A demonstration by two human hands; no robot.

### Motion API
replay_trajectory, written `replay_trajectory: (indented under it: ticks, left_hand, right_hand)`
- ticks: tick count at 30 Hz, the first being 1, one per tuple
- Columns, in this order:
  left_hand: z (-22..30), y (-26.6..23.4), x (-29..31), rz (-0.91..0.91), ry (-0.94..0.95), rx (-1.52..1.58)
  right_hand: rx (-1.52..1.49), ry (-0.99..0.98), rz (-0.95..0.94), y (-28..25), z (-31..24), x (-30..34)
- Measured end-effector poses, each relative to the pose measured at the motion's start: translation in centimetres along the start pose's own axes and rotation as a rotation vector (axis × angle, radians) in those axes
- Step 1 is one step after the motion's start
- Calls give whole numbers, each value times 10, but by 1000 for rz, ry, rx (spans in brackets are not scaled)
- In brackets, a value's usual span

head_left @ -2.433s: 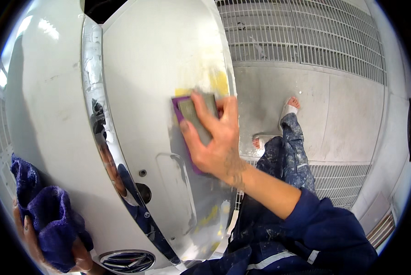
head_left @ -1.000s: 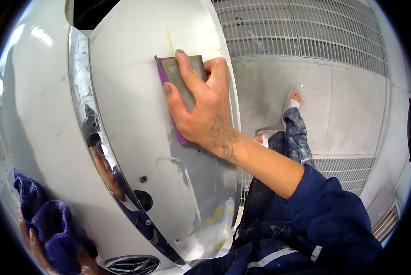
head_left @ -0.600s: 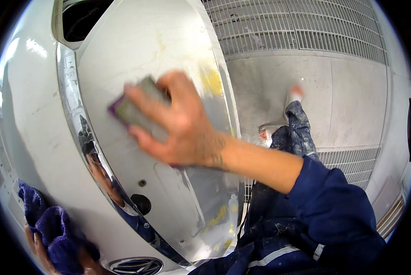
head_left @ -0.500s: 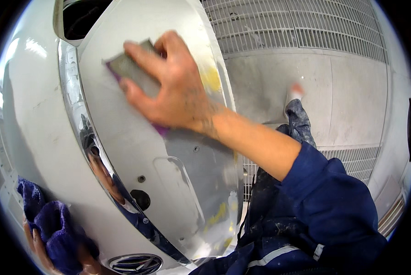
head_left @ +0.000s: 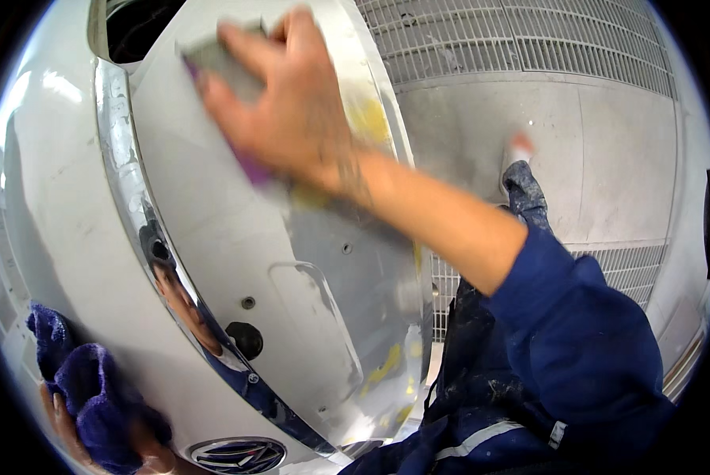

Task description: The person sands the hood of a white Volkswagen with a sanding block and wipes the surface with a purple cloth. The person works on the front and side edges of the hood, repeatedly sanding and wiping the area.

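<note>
A grey sanding pad with a purple underside [head_left: 240, 79] is pressed flat on the white car panel [head_left: 173, 142]. My right hand [head_left: 288, 119] grips it from above, thumb and fingers spread around its edges, slightly blurred by motion. At the lower left, a crumpled purple cloth [head_left: 102, 404] lies against the white bodywork, with my left hand [head_left: 151, 450] closed around it; part of that hand is hidden by the cloth. The panel carries a grey patch [head_left: 359, 277] and yellow spots [head_left: 371, 119] along its right edge.
A curved chrome strip [head_left: 129, 158] separates the panel from the bodywork on the left. Below it sits a round chrome emblem [head_left: 239, 454]. A dark opening [head_left: 137, 32] is at the top. Floor gratings [head_left: 513, 39] and my foot [head_left: 521, 145] show at right.
My right hand has slid upward along the panel with the sanding pad. My left hand and the purple cloth have barely moved.
</note>
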State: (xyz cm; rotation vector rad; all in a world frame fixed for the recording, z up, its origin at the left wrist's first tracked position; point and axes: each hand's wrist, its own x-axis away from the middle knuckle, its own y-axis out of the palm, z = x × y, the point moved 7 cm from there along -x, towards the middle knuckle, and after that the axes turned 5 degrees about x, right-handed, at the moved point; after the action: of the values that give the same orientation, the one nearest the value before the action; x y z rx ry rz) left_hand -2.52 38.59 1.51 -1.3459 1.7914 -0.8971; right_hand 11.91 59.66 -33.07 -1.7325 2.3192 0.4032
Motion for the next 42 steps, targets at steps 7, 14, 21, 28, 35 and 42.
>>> replay_trajectory:
  ticks: [7,14,21,28,35,42]
  left_hand:
    - [79,20,-63,221,-4,389]
    - [72,11,-47,214,43,376]
    - [84,15,-58,-3,165,306]
    - [51,-8,-33,163,18,365]
    - [39,-18,-23,227,-39,378]
    - [16,-24,-39,-123,202,356]
  right_hand:
    - [9,-75,-56,-24,-14,26]
    - [-36,-35,-208,-34,-32,61]
    - [7,-29,-101,-21,8,10]
    - [100,295,-414,-109,-46,133]
    - [188,309,-508,-133,-81,143]
    - [270,182,-485,-114,-80,105]
